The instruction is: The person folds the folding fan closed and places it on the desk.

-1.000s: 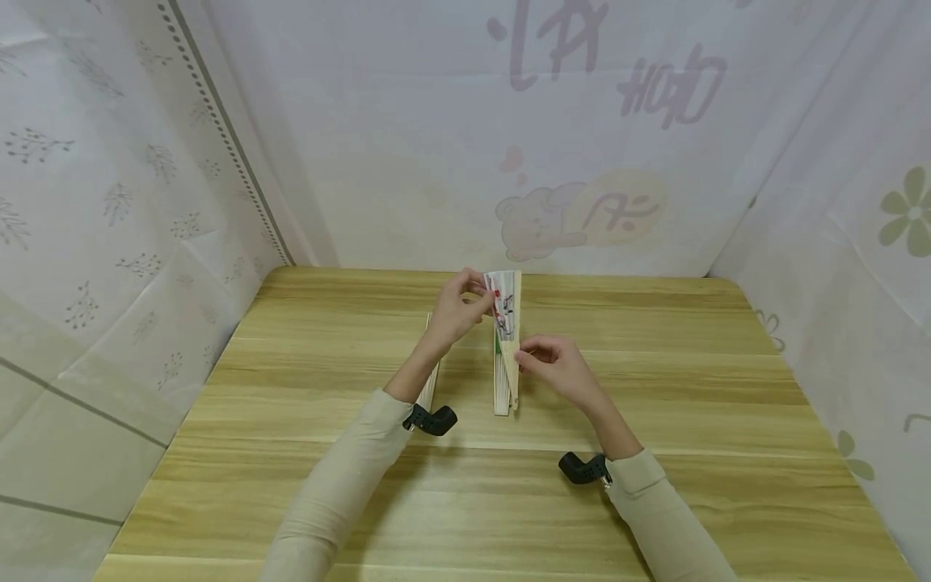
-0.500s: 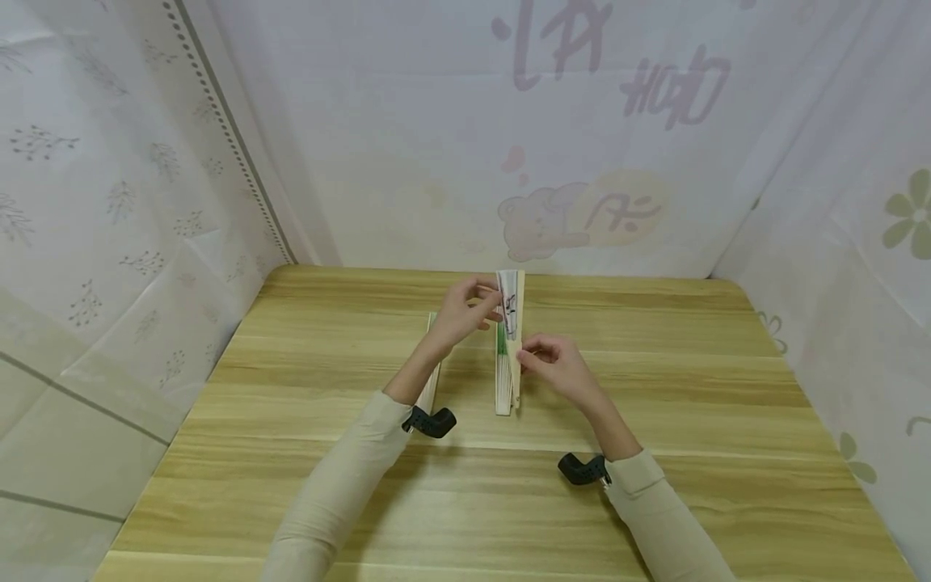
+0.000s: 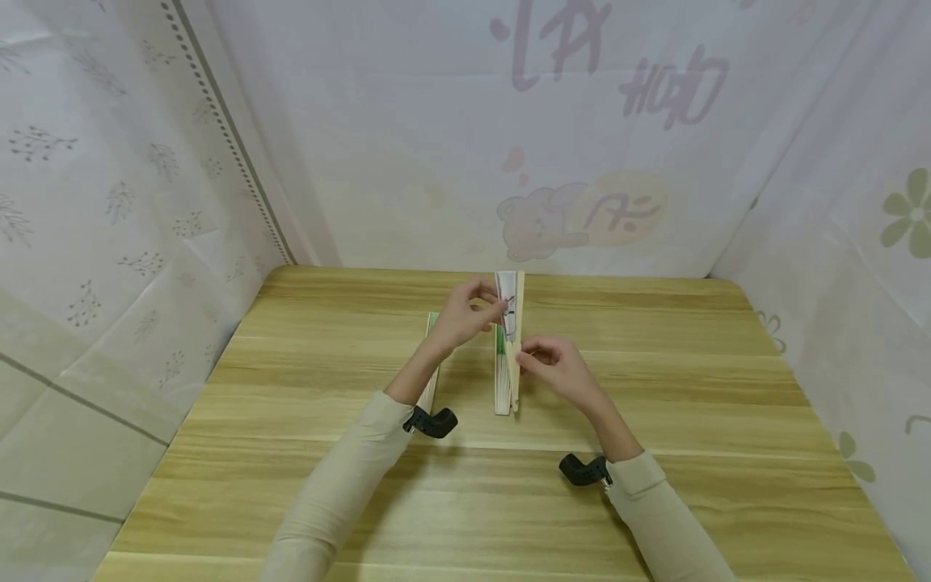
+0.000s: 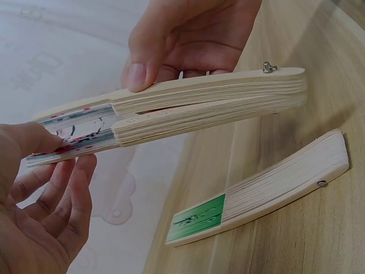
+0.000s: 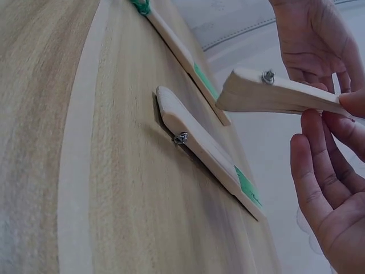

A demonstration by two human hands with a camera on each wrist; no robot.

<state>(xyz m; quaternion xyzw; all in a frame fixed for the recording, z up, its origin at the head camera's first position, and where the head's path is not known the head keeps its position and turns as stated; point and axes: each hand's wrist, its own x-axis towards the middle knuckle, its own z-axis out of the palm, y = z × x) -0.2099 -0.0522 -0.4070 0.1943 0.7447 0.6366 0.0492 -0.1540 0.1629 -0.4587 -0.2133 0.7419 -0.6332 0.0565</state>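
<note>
My two hands hold a folding fan [image 3: 513, 364] with pale wooden ribs and a white leaf printed in red and black. Its leaf is nearly folded, and a gap shows between two bundles of ribs in the left wrist view. At the leaf end, my left hand [image 3: 468, 315] pinches the fan between thumb and fingers. My right hand [image 3: 558, 364] grips the ribs around mid-length, its thumb [image 4: 138, 74] along the outer guard. A metal rivet [image 5: 268, 76] joins the ribs at the near end. Beneath lies a folded green fan [image 4: 268, 191], partly covered in the head view.
Another folded green fan [image 3: 432, 323] lies to the left on the wooden table [image 3: 655, 388], partly hidden by my left arm; green cord [image 5: 141, 6] shows at its end. Printed cloth [image 3: 407, 162] hangs behind the table and at both sides.
The held fan's leaf has folded narrower as my left hand moved slightly right toward the outer guard. My right hand has stayed nearly in place. More of the green fans now shows.
</note>
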